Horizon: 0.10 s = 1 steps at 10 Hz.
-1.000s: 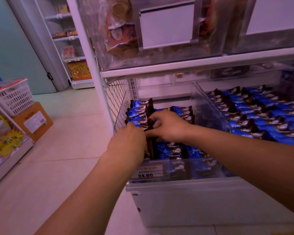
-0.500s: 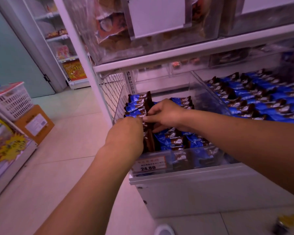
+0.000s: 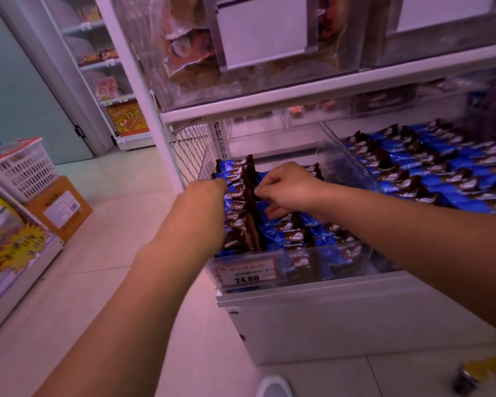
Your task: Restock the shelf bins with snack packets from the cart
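Observation:
A clear plastic bin (image 3: 352, 159) on the bottom shelf holds blue and brown snack packets (image 3: 287, 233). Along its left side a row of packets (image 3: 241, 196) stands on edge. My left hand (image 3: 201, 207) reaches into the bin from the left and its fingers lie against that upright row; the fingertips are hidden behind the hand. My right hand (image 3: 287, 190) hovers over the middle of the bin, fingers curled, pinching the top edge of a packet beside the row. The cart is out of sight.
A second bin (image 3: 430, 167) full of the same packets sits to the right. A price tag (image 3: 246, 272) reading 24.80 hangs on the bin front. Upper bins (image 3: 241, 81) overhang. A white basket (image 3: 23, 167) and cardboard box (image 3: 60, 207) stand on the left floor.
My head has dipped and shifted, so the bin sits higher in view. Both hands stayed on the left row; the right hand rose slightly and now pinches a packet's edge.

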Tool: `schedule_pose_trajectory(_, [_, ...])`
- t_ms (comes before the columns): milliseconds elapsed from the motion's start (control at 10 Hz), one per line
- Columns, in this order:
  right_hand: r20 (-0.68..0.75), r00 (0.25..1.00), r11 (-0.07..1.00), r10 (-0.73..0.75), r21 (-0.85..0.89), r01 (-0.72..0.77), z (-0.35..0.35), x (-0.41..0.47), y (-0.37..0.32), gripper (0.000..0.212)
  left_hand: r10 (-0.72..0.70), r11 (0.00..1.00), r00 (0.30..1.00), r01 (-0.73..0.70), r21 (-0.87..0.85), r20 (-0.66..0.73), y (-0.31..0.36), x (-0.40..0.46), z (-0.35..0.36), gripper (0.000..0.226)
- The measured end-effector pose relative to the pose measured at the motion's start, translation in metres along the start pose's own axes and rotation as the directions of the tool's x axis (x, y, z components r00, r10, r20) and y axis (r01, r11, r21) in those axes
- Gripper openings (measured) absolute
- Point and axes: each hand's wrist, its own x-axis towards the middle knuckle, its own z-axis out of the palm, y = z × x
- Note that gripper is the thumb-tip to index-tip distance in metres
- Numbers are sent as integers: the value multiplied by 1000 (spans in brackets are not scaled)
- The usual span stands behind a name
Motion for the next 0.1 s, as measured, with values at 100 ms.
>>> schedule_pose_trajectory(100, [-28, 992, 987, -122, -107, 118, -3, -13, -3, 9, 0, 991, 1000, -3, -130, -24, -10, -4, -9, 52])
